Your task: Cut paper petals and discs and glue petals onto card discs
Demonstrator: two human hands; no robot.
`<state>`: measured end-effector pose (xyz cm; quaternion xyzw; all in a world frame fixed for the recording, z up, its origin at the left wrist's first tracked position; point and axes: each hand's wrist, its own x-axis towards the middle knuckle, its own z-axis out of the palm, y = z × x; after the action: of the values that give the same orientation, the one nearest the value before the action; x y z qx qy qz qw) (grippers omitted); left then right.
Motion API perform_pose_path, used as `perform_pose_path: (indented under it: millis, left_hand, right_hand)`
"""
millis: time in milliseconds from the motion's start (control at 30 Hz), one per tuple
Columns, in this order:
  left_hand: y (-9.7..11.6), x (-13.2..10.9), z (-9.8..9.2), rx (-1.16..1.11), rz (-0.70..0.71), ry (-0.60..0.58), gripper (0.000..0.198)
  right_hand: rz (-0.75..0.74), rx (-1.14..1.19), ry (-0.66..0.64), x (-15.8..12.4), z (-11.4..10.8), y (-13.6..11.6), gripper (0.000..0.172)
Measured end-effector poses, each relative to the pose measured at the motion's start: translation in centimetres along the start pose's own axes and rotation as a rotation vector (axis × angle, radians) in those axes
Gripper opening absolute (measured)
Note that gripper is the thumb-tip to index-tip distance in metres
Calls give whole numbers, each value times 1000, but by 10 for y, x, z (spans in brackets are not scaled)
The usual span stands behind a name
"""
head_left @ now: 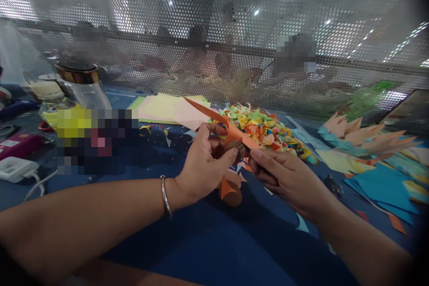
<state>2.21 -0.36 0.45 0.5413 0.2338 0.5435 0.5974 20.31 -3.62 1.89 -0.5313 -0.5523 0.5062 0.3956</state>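
My left hand (204, 165), with a silver bangle at the wrist, is closed around a small brown round piece (235, 149) with ridged sides. A pointed strip of orange paper (239, 136) lies over it and sticks out past my fingers to the upper left. My right hand (284, 174) is closed in a pinch just to the right, on a slim dark tool (247, 148) that touches the orange paper. Most of the tool is hidden by my fingers, so I cannot tell its kind. Below, a second brown round piece (231, 197) with orange paper stands on the blue table (208, 246).
Behind my hands lie a heap of colourful paper cuttings (264, 127) and pastel paper sheets (161, 109). Blue paper (382, 187) and folded peach paper points (362, 136) lie right. A jar (82, 85), bottle (50, 103) and white charger (18, 169) stand left. A perforated metal screen (208, 62) closes the back.
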Motion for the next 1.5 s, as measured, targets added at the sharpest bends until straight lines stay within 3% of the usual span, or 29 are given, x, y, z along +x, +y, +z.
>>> perform_pose_path:
  millis: [700,1067,1500]
  left_hand:
    - [2,-1,1,-8,-15,-26,44]
    - [3,0,2,-44,-85,-46,47]
    - [5,-2,2,5,-72,-68,43]
  right_hand:
    - [-126,-171,7,3,-13,5,58]
    - [-171,-294,-55,5,-19,-1,62]
    - [-329,-493,-4,5,-22,-8,60]
